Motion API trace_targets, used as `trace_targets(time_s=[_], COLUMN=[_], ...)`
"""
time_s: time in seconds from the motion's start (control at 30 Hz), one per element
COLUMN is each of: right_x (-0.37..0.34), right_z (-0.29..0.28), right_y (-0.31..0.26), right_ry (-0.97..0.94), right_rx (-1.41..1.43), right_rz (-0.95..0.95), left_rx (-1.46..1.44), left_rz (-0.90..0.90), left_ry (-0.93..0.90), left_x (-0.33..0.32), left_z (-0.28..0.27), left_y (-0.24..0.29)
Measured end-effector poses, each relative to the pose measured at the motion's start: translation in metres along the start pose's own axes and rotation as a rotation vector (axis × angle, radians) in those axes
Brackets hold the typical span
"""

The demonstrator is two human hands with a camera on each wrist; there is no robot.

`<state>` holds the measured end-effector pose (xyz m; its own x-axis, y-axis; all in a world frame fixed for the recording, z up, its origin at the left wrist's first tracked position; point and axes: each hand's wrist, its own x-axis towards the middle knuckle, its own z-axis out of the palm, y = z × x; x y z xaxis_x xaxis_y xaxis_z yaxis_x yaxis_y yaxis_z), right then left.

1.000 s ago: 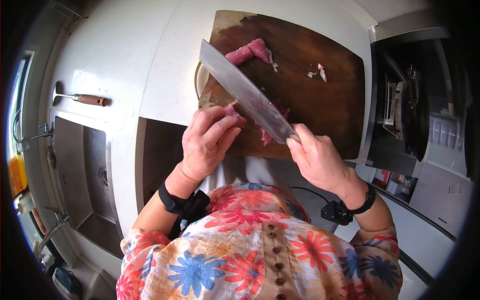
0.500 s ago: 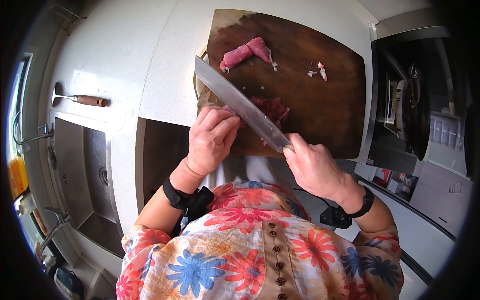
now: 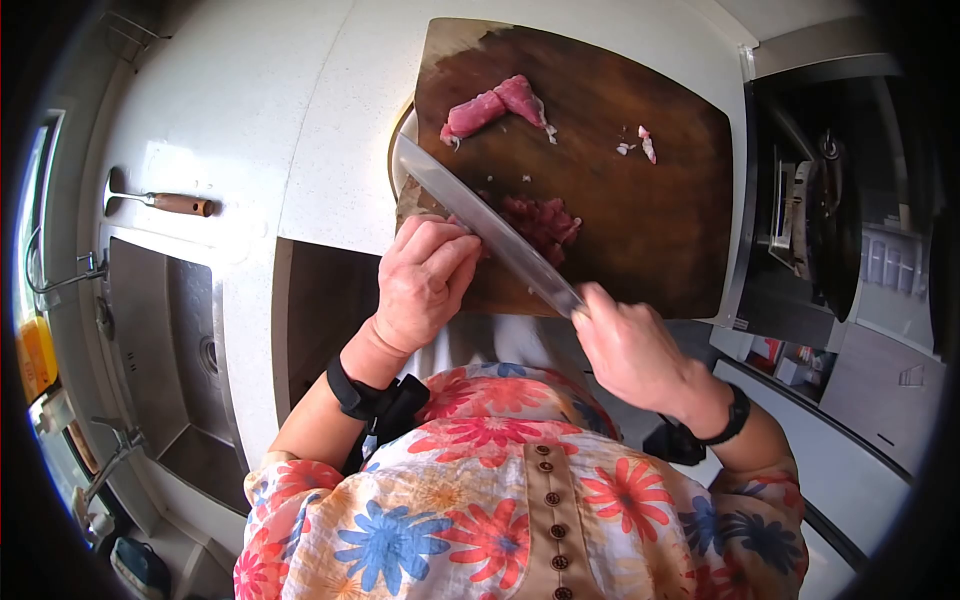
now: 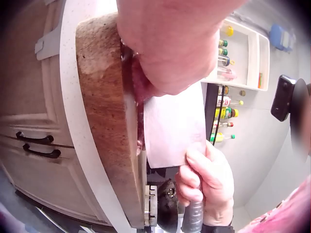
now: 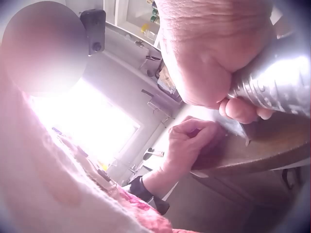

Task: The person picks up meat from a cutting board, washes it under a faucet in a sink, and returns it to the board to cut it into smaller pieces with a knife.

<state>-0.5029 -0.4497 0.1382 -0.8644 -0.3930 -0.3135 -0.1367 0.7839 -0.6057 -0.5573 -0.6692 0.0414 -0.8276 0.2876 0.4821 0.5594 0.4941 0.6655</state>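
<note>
A wide cleaver (image 3: pixel 480 215) slants across the left part of the dark wooden board (image 3: pixel 650 230). My right hand (image 3: pixel 640 355) grips its ribbed metal handle (image 4: pixel 193 216). Curled fingers of my left hand (image 3: pixel 425 275) hold a piece of raw meat (image 4: pixel 141 82) against the board, right beside the blade; the hand mostly covers that piece. Cut red meat (image 3: pixel 545 225) lies in a small heap on the blade's right side. A larger pink strip of meat (image 3: pixel 475 115) rests higher on the board, and small white scraps (image 3: pixel 647 145) sit toward its right.
A white round dish edge (image 3: pixel 402 150) shows under the board's left side. On the counter at left lies a wooden-handled tool (image 3: pixel 180 203), above a steel sink (image 3: pixel 150 340). A stove with a dark pan (image 3: pixel 828 220) stands to the right.
The cleaver has come down and left, uncovering the meat strip and the cut heap. My left hand has moved slightly right and its fingers are more curled. My right hand has shifted slightly downward.
</note>
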Motion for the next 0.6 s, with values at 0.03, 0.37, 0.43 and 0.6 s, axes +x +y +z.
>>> trace_targets(time_s=[0.03, 0.37, 0.43, 0.6], right_x=[-0.009, 0.056, 0.052, 0.02], right_z=[-0.003, 0.019, 0.018, 0.004], right_y=[-0.001, -0.009, -0.005, 0.0], right_ry=[-0.038, 0.089, 0.117, 0.082], right_rx=[-0.029, -0.06, -0.051, 0.028], right_rz=[0.016, -0.042, -0.052, -0.007], left_rx=[-0.004, -0.002, 0.001, 0.002], left_rz=[-0.004, 0.005, 0.015, -0.015], left_ry=[0.005, -0.014, -0.008, 0.002], left_x=[0.0, -0.001, 0.0, -0.001], left_z=[0.001, 0.0, 0.002, 0.0], left_y=[-0.001, 0.002, 0.003, 0.003])
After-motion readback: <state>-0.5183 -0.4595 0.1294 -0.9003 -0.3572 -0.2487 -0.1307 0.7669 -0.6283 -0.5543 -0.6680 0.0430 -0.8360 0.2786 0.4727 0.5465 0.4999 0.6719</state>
